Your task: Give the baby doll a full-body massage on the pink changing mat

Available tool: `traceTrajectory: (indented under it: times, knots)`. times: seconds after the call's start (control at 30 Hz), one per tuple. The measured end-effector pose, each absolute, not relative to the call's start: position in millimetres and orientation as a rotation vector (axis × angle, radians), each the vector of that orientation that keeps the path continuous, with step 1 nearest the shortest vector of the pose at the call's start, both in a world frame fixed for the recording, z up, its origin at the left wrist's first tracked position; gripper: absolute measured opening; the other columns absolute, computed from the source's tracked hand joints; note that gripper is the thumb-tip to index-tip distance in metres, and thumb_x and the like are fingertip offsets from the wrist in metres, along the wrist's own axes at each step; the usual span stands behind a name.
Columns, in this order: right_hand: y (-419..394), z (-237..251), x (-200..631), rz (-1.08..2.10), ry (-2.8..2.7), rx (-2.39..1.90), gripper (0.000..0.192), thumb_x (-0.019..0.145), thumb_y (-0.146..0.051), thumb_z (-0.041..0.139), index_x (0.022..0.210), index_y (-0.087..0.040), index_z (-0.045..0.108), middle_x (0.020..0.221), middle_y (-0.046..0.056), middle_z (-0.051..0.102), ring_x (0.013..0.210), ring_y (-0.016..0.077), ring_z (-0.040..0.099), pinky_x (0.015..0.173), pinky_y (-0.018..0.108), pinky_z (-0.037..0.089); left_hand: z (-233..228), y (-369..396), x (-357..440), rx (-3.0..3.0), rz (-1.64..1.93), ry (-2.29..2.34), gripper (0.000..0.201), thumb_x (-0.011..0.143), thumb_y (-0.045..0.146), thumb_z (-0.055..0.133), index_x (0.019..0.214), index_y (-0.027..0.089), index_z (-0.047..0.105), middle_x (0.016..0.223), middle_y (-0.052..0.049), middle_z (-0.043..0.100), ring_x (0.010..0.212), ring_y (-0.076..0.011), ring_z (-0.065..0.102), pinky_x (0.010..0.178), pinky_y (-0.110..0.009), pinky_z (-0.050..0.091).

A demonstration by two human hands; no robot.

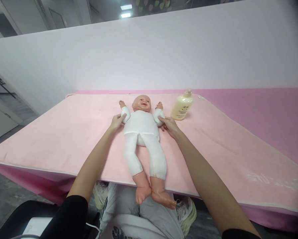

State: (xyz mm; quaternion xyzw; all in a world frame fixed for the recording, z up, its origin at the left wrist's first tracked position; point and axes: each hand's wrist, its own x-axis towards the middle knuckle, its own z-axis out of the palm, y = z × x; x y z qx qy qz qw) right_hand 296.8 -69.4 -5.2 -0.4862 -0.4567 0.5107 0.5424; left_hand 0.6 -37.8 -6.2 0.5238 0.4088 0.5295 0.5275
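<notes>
bottle label: the cream bottle [181, 108] at one o'clock of the doll [142, 132] carries a small emblem and print, too small to read
towel marking: faint pale characters on the pink towel [275, 181], illegible
</notes>
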Motion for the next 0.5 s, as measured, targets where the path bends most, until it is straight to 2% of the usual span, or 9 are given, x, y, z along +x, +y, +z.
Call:
traceTrajectory:
  times: [0.1,0.23,0.5]
  knots:
    - [-73,-6,304,1.275,-1.135,-1.054,0.038,0.058,-0.044,0.084,0.07,-0.014,0.064,0.054,0.001,0.058,0.039,0.007,0.045,0.035,0.02,0.04,2,-46,-3,1.288,1.234,0.879,0.043,0.064,0.045,0.078,0.09,0.012,0.068,0.083,-0.007,0.068,0.072,-0.0161,0.062,0.071,-0.03,0.047]
    - [-76,-6,309,1.344,-1.192,-1.003,0.037,0.052,-0.038,0.087,0.074,-0.013,0.069,0.067,0.005,0.066,0.051,0.0104,0.056,0.044,0.021,0.048,7,-49,-10,1.389,1.201,0.854,0.048,0.055,0.035,0.084,0.096,0.013,0.071,0.093,-0.008,0.07,0.082,-0.019,0.063,0.08,-0.033,0.046]
    - [-78,-8,314,1.357,-1.182,-1.019,0.038,0.045,-0.024,0.088,0.077,-0.013,0.072,0.073,0.007,0.069,0.059,0.014,0.061,0.051,0.024,0.052,6,-49,-16,1.445,1.149,0.919,0.049,0.046,0.026,0.086,0.09,0.012,0.073,0.091,-0.008,0.071,0.087,-0.0229,0.063,0.085,-0.036,0.046]
